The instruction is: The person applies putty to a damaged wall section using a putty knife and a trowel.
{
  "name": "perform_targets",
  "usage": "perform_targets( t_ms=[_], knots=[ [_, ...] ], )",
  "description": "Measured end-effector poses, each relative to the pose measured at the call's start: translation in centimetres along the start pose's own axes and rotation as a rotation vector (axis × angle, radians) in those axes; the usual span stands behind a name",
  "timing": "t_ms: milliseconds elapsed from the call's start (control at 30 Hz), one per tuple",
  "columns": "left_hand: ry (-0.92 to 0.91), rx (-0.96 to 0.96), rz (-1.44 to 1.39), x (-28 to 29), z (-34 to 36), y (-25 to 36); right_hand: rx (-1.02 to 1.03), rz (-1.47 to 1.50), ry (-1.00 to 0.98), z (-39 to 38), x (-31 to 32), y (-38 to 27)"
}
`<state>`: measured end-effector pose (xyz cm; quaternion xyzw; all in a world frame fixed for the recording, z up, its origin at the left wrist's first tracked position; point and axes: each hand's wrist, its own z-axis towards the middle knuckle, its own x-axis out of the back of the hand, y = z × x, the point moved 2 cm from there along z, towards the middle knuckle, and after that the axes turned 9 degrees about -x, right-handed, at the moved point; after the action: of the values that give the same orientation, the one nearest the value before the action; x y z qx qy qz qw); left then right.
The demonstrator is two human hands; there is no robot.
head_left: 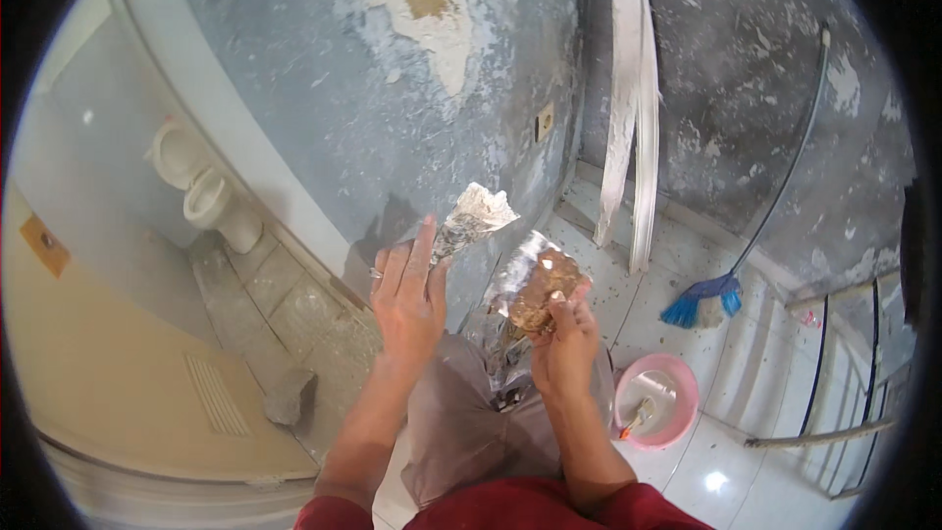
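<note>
My left hand (407, 290) grips a scraper (471, 221) by its lower part, the blade raised and crusted with white plaster. My right hand (564, 339) holds a wider scraper (535, 280), its flat face caked with brown and white residue and my thumb pressed on it. The two blades are apart, in front of a worn grey-blue wall (343, 79) with a peeled patch high up. My legs show below my hands, with something shiny and crumpled partly hidden behind the right scraper.
A toilet (235, 216) stands through a doorway at left, beside a beige door (118, 353). At right are a pink basin (677, 383) with a tool inside, a blue broom (697, 299), long white strips (643, 186) leaning in the corner, a metal rack (819, 368) and debris on tiles.
</note>
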<state>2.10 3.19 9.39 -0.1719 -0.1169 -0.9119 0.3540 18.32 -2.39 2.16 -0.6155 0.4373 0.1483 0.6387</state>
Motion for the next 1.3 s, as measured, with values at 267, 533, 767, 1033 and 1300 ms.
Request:
perform_targets(
  t_ms=[267,533,767,1033,1300],
  knots=[
    [-0.082,-0.282,-0.088,0.4,-0.9,-1.5,-0.464,0.315,-0.163,-1.6,-1.1,-0.6],
    [-0.115,-0.314,-0.029,0.7,-2.2,-2.2,-0.455,0.277,-0.239,-2.0,-1.2,-1.7],
    [-0.191,-0.430,0.168,2.4,-1.2,-2.2,-0.395,0.176,-0.299,-1.3,0.4,-2.7],
    [-0.266,-0.191,0.424,7.7,-0.4,-2.4,-0.247,-0.001,-0.328,1.4,-2.1,-5.6],
    [0.380,-0.397,0.709,15.5,14.4,-5.5,0.349,-0.230,-0.194,12.0,-10.8,-4.0]
  ],
)
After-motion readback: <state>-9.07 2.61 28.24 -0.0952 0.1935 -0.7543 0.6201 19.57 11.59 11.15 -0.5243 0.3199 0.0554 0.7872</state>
